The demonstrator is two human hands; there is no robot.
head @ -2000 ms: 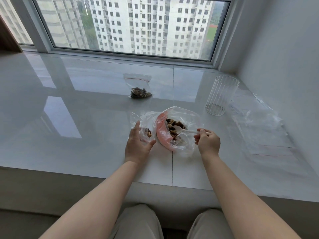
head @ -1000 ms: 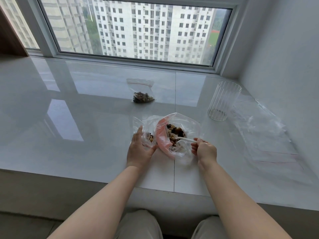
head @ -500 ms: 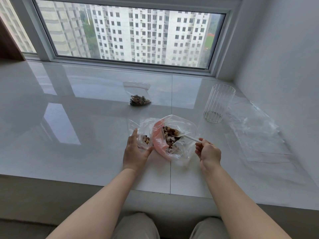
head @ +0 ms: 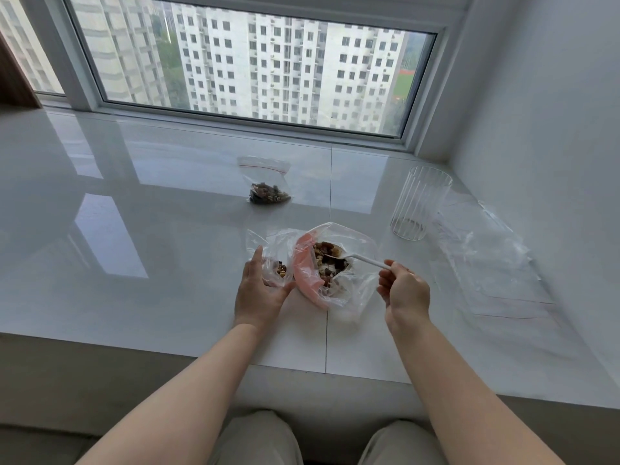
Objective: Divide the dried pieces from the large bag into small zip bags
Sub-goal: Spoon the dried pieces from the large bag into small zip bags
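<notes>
On the glossy white sill (head: 167,263) below the window (head: 255,62), seen from the head camera, the large bag (head: 355,297) lies open just ahead of the person's arms, its pink rim (head: 302,266) folded back toward the left. Dried pieces (head: 327,263), brown and pale, sit heaped inside its mouth.

Right hand (head: 406,290): fingers curled, pinching the end of a white plastic spoon (head: 359,259) between thumb and fingertips. The spoon's handle slants up and left from the hand, and its bowl lies among the pieces in the large bag.

Left hand (head: 258,290): it grips a small zip bag (head: 271,253) that touches the large bag's pink rim on its left side. The thumb lies along the near edge of that bag and the fingers reach up its left side, holding the mouth open. A few pieces (head: 281,268) rest in its bottom.

Farther back, well apart from both hands, a second small zip bag (head: 265,182) lies flat on the sill, its red zip line toward the window and a cluster of pieces at its near end.

At the right, a ribbed clear glass (head: 419,203) stands upright; a few dark crumbs show at its base. Beside it, toward the wall (head: 553,129), sheets of clear plastic (head: 486,256) lie spread flat. Pale trouser knees (head: 255,437) show at the bottom edge.
</notes>
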